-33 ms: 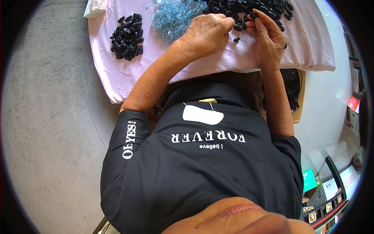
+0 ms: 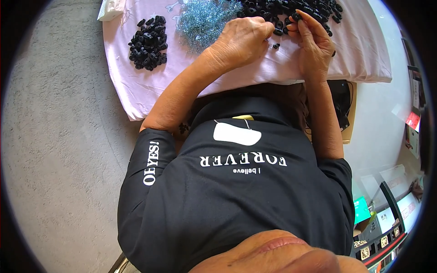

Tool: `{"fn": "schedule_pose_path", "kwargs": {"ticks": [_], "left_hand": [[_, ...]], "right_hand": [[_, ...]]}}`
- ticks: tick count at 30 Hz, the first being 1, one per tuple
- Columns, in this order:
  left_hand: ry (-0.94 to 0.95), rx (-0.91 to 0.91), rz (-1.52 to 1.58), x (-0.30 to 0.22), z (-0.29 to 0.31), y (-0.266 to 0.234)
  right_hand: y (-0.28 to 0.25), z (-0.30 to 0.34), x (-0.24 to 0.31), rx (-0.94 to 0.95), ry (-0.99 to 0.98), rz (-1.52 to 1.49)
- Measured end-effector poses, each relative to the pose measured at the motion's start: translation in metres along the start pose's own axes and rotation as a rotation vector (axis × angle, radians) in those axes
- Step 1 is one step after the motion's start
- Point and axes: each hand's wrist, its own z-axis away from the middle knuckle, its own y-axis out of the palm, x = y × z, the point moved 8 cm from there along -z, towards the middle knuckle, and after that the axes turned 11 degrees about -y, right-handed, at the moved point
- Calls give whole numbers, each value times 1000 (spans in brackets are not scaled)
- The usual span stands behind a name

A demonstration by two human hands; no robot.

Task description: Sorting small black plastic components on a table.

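Observation:
My left hand (image 2: 243, 41) is closed in a pinch over the pink cloth. What its fingertips hold, if anything, is hidden. To its right, my right hand (image 2: 316, 50) grips a small black oval part (image 2: 296, 17) between thumb and fingertips. A tiny loose black piece (image 2: 276, 46) lies on the cloth between the hands. Just beyond both hands spreads a large heap of black oval parts (image 2: 318, 8). A tangled heap of shiny, clear-blue small pieces (image 2: 200, 27) sits left of my left hand. Farther left is a separate pile of small black parts (image 2: 149, 44).
Pink cloth (image 2: 182, 77) covers the work table, its edge hanging toward me. A white box-like object (image 2: 110, 10) stands at the far left corner. Under the right side is a cardboard box (image 2: 349, 132) with something black in it. Shelving with assorted goods (image 2: 387, 223) stands at right.

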Motion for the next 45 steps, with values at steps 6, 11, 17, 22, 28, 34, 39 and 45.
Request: {"fn": "schedule_pose_path", "kwargs": {"ticks": [6,11,17,22,28,34,39,45], "left_hand": [[-29,23,121,7,7,-1],[-27,-17,111,6,12,0],[-30,-60,136,7,16,1],[-86,-161,389,10,11,-18],[-321,-35,963,21,1,-14],[-304,22,983,17,-4,-11],[-318,61,1024,22,-4,-4],[-325,16,919,18,-3,-13]], "right_hand": [[6,-1,2,22,-4,3],[15,2,-7,122,51,-104],[17,5,-14,157,82,-73],[18,6,-10,168,82,-21],[19,8,-13,231,99,-80],[22,9,-12,281,105,-101],[23,10,-12,290,107,-78],[26,11,-7,333,53,-8]]}}
